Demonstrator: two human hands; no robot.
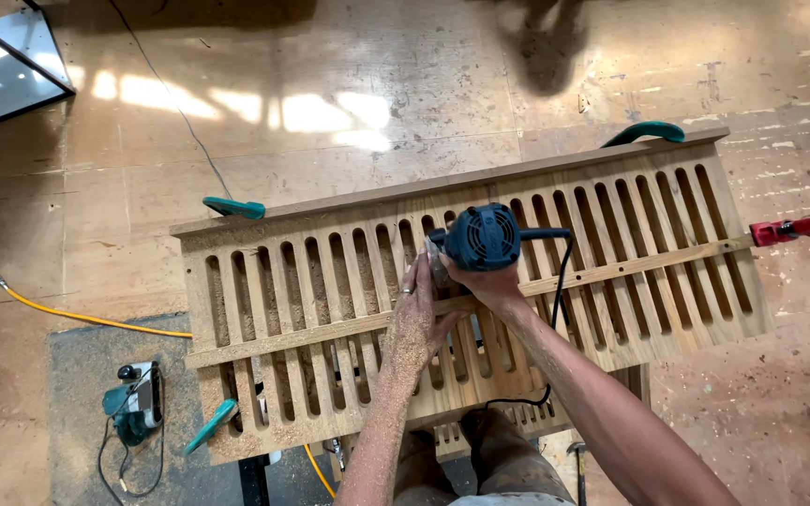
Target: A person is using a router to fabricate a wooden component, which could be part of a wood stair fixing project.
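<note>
A long slatted wooden panel [311, 281] with many narrow slots lies across a stand in front of me. A dark blue handheld power tool [483, 236] stands on the panel near its middle. My right hand [491, 284] grips the tool's body from below. My left hand [416, 319], dusted with sawdust and wearing a ring, rests beside it on the slats, its fingertips against the tool's base. The tool's black cord [560, 290] loops down over the panel.
Green clamp handles [233, 207] [647, 132] [210, 425] hold the panel. A red clamp [803, 226] juts in at the right. A second power tool [138, 403] lies on a grey mat at lower left beside a yellow hose [67, 314]. The plywood floor is dusty.
</note>
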